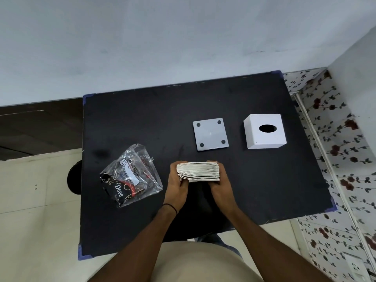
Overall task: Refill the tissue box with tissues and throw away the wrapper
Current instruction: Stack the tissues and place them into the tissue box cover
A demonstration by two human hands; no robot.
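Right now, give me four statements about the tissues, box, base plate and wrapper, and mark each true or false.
1. Both hands, left hand and right hand, hold the tissue stack. True.
2. The wrapper lies right of the tissue box. False: it lies far to its left.
3. The grey base plate lies apart from the box, on the table. True.
4. Tissues stick out of the box's oval hole. False: the hole looks dark and empty.

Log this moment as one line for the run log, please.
stage: tissues unwrapped | left hand + right hand: grip on tissue stack | wrapper: on table | tissue box: upright, base plate off
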